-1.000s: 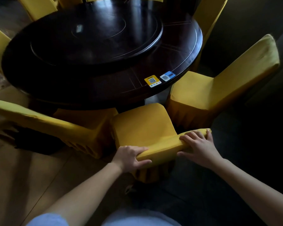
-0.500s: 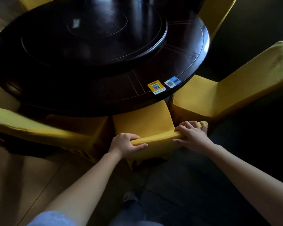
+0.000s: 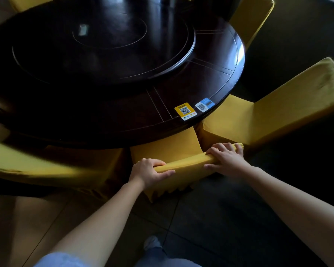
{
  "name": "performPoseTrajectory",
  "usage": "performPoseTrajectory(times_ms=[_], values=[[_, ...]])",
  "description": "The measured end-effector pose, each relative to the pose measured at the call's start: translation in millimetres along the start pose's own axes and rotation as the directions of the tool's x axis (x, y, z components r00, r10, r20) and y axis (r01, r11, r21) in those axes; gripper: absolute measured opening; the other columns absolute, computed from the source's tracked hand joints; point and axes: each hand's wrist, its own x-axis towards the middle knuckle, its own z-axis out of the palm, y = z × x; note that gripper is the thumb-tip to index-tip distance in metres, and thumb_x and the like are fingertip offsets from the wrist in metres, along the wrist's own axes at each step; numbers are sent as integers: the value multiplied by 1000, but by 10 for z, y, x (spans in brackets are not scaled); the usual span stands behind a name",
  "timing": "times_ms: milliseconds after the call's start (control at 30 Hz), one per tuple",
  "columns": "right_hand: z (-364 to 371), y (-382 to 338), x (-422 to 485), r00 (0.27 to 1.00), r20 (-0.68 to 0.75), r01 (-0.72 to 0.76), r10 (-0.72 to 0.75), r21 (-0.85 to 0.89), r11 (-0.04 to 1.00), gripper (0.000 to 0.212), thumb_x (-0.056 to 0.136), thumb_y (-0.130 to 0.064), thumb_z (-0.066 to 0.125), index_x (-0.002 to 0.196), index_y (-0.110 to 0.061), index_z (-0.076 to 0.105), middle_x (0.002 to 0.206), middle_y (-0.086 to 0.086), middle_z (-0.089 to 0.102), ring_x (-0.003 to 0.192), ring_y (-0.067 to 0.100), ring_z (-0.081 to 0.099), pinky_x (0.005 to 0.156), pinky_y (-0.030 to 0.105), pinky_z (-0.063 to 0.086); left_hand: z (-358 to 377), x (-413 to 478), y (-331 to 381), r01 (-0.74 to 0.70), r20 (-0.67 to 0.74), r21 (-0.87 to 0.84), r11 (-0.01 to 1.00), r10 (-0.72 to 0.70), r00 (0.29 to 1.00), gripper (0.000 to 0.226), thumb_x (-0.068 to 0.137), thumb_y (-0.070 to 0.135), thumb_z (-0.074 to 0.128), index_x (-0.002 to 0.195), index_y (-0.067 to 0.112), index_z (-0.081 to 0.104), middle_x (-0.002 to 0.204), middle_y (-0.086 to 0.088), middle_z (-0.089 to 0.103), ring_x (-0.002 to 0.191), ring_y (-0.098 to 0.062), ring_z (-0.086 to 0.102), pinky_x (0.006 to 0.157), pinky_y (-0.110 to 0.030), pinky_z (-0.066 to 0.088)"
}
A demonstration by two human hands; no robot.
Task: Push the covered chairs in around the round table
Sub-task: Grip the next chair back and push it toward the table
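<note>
A dark round table [image 3: 210,78] with a raised turntable [image 3: 104,47] fills the upper view. Straight in front of me stands a yellow covered chair [image 3: 168,151], most of its seat tucked under the table's near edge. My left hand [image 3: 148,171] grips the left end of its backrest top, thumb on the near side. At the right end my right hand [image 3: 225,158] holds the same backrest, fingers curled over the top. Another yellow chair [image 3: 268,116] sits to the right, angled away from the table. A third yellow chair [image 3: 37,164] sits to the left.
More yellow chairs stand at the far right [image 3: 253,18] and far left [image 3: 29,2] of the table. Two QR stickers [image 3: 185,110] lie near the table's edge. The floor is tiled, and my shoe [image 3: 152,242] shows below the chair.
The chair in my hands has slid forward under the table, so less of its seat shows. Both hands kept their hold on the backrest, and I have stepped closer.
</note>
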Motion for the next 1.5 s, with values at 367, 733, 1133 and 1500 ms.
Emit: performPoseTrajectory(times_ms=[367,733,1133,1500], values=[[74,-139,-97,993,-77,-93,93,7,996,66,82,-72,38,135,-33,34,144,0,32,141,27,15,113,61,-7,-47,18,7,16,123,58,998,-23,992,65,75,76,45,119,32,62,109,8,66,95,-11,60,77,-29,52],[146,-214,-165,989,-119,-83,87,32,996,69,82,-73,34,136,-30,34,144,-1,33,142,25,14,114,60,-6,-70,-65,71,32,178,150,988,-58,982,72,76,78,33,124,31,58,106,8,65,89,-10,60,75,-30,56],[85,129,-219,972,-233,72,-22,209,975,59,90,-63,32,139,-30,37,152,-5,28,143,17,14,117,45,12,482,371,1230,51,160,327,944,-109,981,57,95,59,19,139,31,40,129,3,57,114,-17,56,91,-34,45],[161,2128,-706,940,-167,-225,298,351,909,62,96,-56,27,150,-31,12,160,-5,0,146,15,-7,118,44,-2,1351,1235,2633,-197,251,240,951,135,959,58,96,54,26,149,30,20,158,7,18,146,-12,10,118,-40,5]])
